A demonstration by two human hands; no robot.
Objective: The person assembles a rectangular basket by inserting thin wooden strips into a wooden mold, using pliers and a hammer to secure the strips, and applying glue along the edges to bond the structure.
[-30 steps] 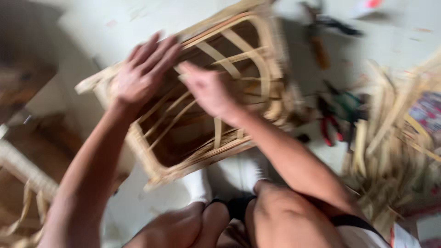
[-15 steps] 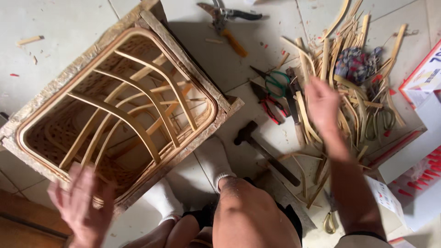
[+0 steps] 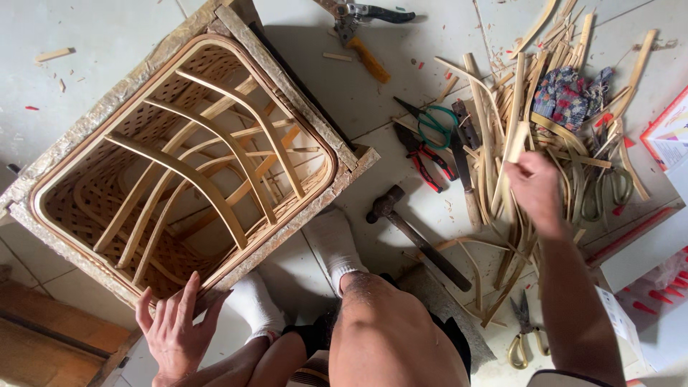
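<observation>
Open rattan frame [image 3: 179, 165] lies tilted on tiles; bamboo strips [image 3: 516, 143] apparently heaped loosely.

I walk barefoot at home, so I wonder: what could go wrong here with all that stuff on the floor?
The right hand reaches into a heap of split cane strips; splinters might prick it. Pliers, scissors and a hammer lie close to the socked foot, so a step could land on them. The left hand only touches the woven basket frame at its rim; it might tip.

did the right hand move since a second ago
Yes. The right hand has left the rattan frame and gone right, now gripping a strip in the cane pile.
</observation>
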